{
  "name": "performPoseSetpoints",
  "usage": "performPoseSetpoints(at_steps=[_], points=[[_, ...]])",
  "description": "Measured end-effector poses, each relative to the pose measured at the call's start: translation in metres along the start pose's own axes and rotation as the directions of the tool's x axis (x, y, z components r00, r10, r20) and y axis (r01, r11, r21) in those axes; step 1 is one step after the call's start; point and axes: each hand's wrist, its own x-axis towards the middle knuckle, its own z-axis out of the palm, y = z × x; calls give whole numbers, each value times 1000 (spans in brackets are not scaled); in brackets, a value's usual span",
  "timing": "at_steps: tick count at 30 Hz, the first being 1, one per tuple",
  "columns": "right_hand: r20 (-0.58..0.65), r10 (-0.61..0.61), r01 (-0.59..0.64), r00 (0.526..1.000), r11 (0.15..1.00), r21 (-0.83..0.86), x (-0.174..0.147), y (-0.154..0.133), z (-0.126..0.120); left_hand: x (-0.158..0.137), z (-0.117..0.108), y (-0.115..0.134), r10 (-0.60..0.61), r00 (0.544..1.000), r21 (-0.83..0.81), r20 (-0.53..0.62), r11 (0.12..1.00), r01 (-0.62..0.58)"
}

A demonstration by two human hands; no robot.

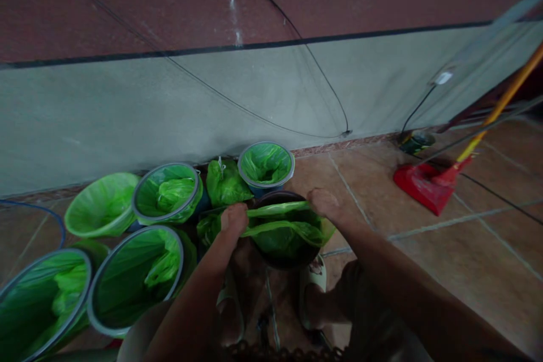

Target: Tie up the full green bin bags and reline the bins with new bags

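Observation:
A green plastic bag (275,237) hangs partly inside a dark round bin (285,263) on the floor between my feet. Its mouth is stretched wide above the rim. My left hand (235,219) is closed on the bag's left edge, and my right hand (324,203) grips the opposite edge. Just behind the bin stand a tied green bag (227,184) and a small bin (266,185) lined in green with a grey ring at its rim. Bunched green plastic (208,227) lies beside my left hand.
Several bins with green liners stand at the left, including a large grey-rimmed one (180,271). A red dustpan (424,186) with a yellow handle (500,102) and a small dark can (418,142) sit at the right. Black cables (314,59) run down the wall (127,107).

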Motion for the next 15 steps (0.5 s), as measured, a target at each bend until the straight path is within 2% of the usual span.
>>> performPoseSetpoints(at_steps=[3,5,8,11,15], points=[[-135,43,-41,990,999,21,0,-1,-14,-2,-6,5,-35,994,-2,-107,999,35],[-238,96,-84,966,995,62,-2,-2,-21,-4,-9,8,-63,979,-11,-193,998,62],[-327,152,-120,933,986,116,-4,-3,-24,-7,-12,9,-121,952,-34,-281,993,116],[-349,179,-141,920,981,131,-6,-2,-22,-5,-14,4,-182,943,-70,-280,983,169],[-320,196,-164,927,979,126,-4,1,-21,-1,-18,-8,-264,953,-200,-147,952,233]])
